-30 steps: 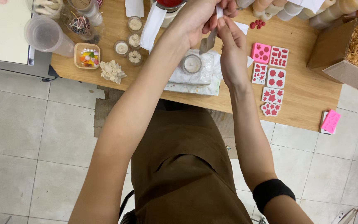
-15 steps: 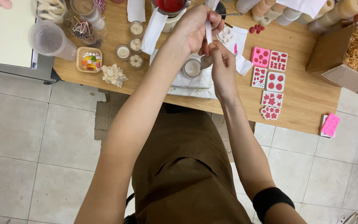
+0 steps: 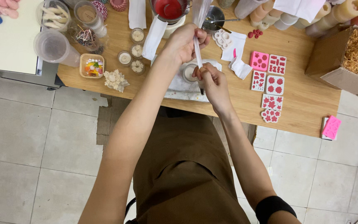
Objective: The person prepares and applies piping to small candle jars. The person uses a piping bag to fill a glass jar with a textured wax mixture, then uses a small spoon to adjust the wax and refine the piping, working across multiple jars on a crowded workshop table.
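1. Held between both hands over the middle of the desk [image 3: 303,99]: a thin, translucent plastic piping bag [image 3: 197,41], twisted into a narrow strip that widens toward the top.
2. Left hand [image 3: 185,41] closed around the upper stretch of the bag, fingers curled tight.
3. Right hand [image 3: 212,81] closed lower down, pinching the tapered tip, which points down beside a small round glass cup [image 3: 188,72] of pale, smooth wax.
4. Under the cup, a crumpled white sheet [image 3: 179,89] with a wrinkled surface.
5. Behind the hands, a metal pot [image 3: 168,10] filled with glossy red liquid, and beside it a small metal bowl [image 3: 215,15] with a spoon.
6. To the right, flat rubbery moulds [image 3: 270,79], pink and white, with red leaf and flower shapes set in the hollows.
7. Further right, an open cardboard box [image 3: 336,58] of straw-coloured shredded paper.
8. To the left, four small round cups [image 3: 133,52] with whitish filling, a square tray [image 3: 91,66] of bright beads, a knobbly cream shell cluster [image 3: 114,79], and a cloudy plastic jug [image 3: 54,47].
9. Desk surface of light, smooth wood grain; pale square floor tiles [image 3: 30,137] below.
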